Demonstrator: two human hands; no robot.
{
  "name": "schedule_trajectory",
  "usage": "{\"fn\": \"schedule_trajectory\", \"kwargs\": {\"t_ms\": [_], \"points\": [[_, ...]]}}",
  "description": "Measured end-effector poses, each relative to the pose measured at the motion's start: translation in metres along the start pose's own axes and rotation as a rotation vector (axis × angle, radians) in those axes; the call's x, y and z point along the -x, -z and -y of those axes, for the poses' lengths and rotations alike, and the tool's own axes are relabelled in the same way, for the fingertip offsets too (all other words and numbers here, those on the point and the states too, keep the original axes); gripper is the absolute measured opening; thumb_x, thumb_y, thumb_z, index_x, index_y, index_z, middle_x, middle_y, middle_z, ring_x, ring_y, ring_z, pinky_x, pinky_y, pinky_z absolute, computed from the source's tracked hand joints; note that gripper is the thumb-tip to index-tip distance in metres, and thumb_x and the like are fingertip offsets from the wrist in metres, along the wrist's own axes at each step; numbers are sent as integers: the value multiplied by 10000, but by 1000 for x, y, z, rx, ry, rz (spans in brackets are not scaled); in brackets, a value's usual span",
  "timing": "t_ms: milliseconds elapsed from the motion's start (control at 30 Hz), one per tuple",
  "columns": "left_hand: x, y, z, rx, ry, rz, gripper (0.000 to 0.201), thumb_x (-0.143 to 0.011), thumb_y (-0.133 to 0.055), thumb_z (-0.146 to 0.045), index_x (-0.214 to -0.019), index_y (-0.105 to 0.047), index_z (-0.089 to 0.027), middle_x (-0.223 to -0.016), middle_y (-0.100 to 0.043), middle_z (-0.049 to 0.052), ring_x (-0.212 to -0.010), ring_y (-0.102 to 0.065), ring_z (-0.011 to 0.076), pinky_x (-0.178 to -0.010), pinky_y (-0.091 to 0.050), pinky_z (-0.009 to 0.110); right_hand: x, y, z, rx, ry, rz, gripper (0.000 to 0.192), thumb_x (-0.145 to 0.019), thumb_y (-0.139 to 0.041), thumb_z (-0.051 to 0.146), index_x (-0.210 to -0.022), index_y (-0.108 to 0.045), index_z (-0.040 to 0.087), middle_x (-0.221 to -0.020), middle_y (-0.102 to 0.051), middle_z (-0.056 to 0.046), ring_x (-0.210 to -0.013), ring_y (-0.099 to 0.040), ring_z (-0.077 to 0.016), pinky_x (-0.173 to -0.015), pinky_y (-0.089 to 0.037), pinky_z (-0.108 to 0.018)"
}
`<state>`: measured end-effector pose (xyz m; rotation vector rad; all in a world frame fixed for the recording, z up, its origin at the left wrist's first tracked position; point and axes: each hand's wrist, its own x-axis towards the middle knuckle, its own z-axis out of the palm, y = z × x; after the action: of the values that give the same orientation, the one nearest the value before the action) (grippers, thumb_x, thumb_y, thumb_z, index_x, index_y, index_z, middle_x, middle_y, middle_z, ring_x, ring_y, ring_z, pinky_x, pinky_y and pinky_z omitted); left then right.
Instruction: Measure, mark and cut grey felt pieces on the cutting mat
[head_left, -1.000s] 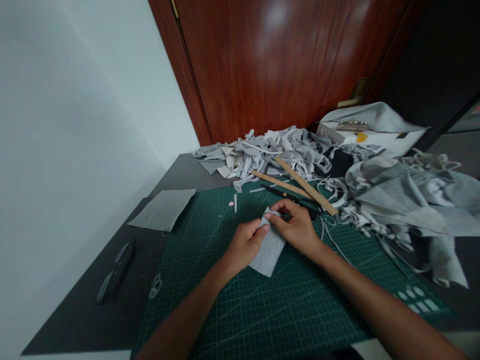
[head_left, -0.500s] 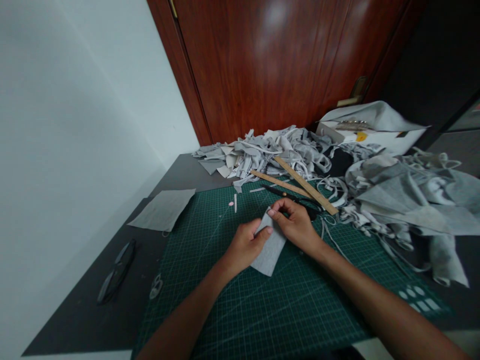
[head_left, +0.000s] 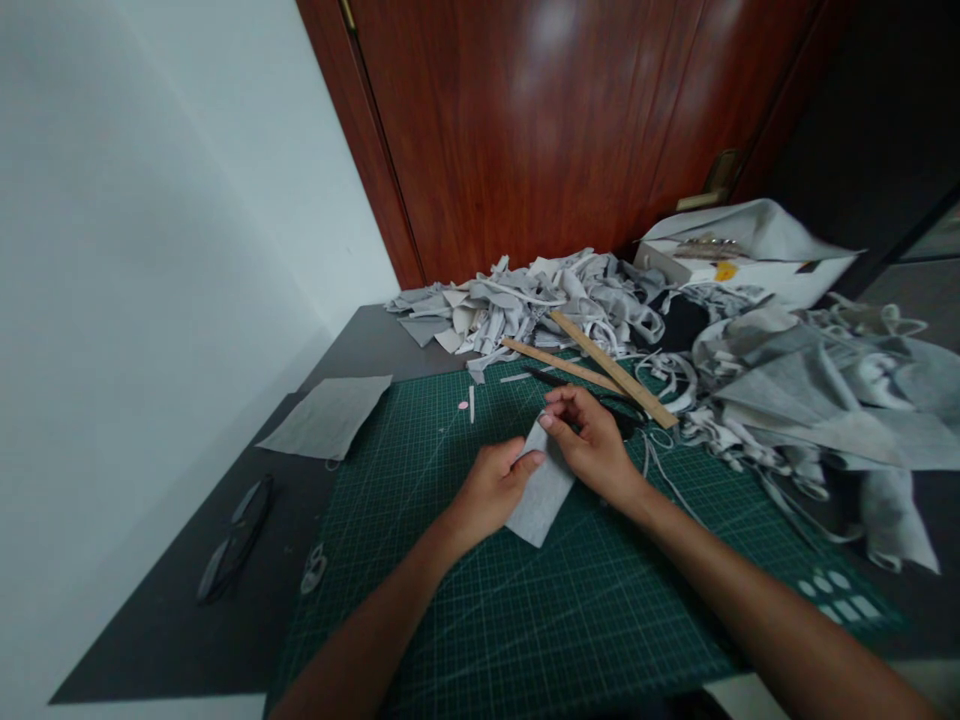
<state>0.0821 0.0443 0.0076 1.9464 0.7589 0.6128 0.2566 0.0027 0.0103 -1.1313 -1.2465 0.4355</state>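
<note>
A small rectangular piece of grey fabric [head_left: 541, 502] is held between both hands over the green cutting mat [head_left: 405, 480]. My left hand [head_left: 495, 482] is closed on its left edge, thumb lying on top. At the upper corner, my right hand [head_left: 589, 440] pinches the fabric between thumb and fingers. Just beyond the right hand lies a pair of black scissors [head_left: 621, 408], partly hidden by that hand. Two wooden rulers [head_left: 600, 350] cross each other behind the scissors.
Grey fabric scraps [head_left: 540, 300] are heaped at the back, with more cloth [head_left: 817, 390] on the right. A white box [head_left: 780, 275] stands back right. On the left lie a flat fabric sheet [head_left: 326, 415] and eyeglasses [head_left: 236, 540]. A wooden door [head_left: 540, 130] rises behind.
Both hands keep their hold on the fabric. The right fingers have lifted slightly at the upper corner, and the fabric has tilted a little. Nothing else has visibly moved on the table.
</note>
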Motion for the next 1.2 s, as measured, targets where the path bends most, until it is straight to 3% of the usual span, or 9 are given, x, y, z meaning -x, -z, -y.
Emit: {"fn": "schedule_trajectory", "kwargs": {"t_ms": [67, 233, 400, 567, 733, 933, 1033, 1200], "points": [[0, 1, 0, 10, 7, 4, 393, -969, -513, -512, -737, -538, -196, -683, -496, -17, -645, -449, 139, -573, -286, 257, 0, 1, 0, 13, -29, 41, 213, -913, -693, 338, -1091, -694, 222, -844, -728, -23, -764, -691, -206, -696, -557, -335], [0, 6, 0, 68, 23, 42, 418, -948, -552, -542, -720, -553, -191, -668, -484, -24, -614, -419, 123, -539, -287, 246, -2, 8, 2, 112, -24, 170, 178, -952, -650, 347, -856, -716, 212, -777, -728, -15, -719, -666, -198, -654, -508, -319], [-4, 9, -3, 223, 38, -71, 379, -778, -794, -511, -806, -648, -163, -691, -540, -32, -622, -461, 111, -542, -340, 223, -7, 16, 3, 148, 47, -61, 175, -987, -614, 370, -910, -681, 228, -808, -704, -24, -745, -634, -213, -663, -483, -334], [-6, 4, -9, 420, 42, -251, 515, -623, -920, -470, -964, -693, -157, -778, -646, -10, -674, -559, 134, -605, -452, 245, -6, 17, 3, 139, 56, -224, 212, -1018, -592, 425, -937, -640, 234, -813, -656, -26, -750, -597, -221, -684, -474, -353], [-5, 2, -10, 431, 25, -381, 427, -689, -874, -516, -769, -646, -163, -681, -603, -15, -611, -525, 120, -551, -419, 234, -2, 12, 2, 130, 82, -281, 215, -1029, -579, 431, -951, -627, 236, -871, -654, -33, -837, -611, -234, -779, -488, -367], [-3, 4, -12, 364, 2, -423, 535, -759, -792, -629, -621, -510, -196, -568, -431, -60, -540, -378, 88, -493, -288, 221, 1, 9, 1, 165, 79, -312, 253, -1026, -573, 453, -948, -620, 218, -845, -653, -26, -795, -612, -223, -738, -477, -359], [-3, 5, -8, 379, 19, -389, 568, -790, -756, -660, -617, -469, -201, -576, -386, -67, -551, -348, 86, -509, -264, 225, 2, 10, 1, 254, 142, -290, 216, -1035, -557, 414, -957, -615, 221, -827, -656, -24, -786, -608, -221, -721, -469, -352], [-4, 14, 0, 421, 78, -161, 552, -779, -745, -683, -645, -566, -179, -595, -480, -40, -556, -419, 102, -529, -315, 235, 0, 16, -2, 350, 234, -192, 141, -1033, -557, 329, -973, -626, 222, -804, -663, -21, -707, -592, -207, -662, -455, -337]]}}
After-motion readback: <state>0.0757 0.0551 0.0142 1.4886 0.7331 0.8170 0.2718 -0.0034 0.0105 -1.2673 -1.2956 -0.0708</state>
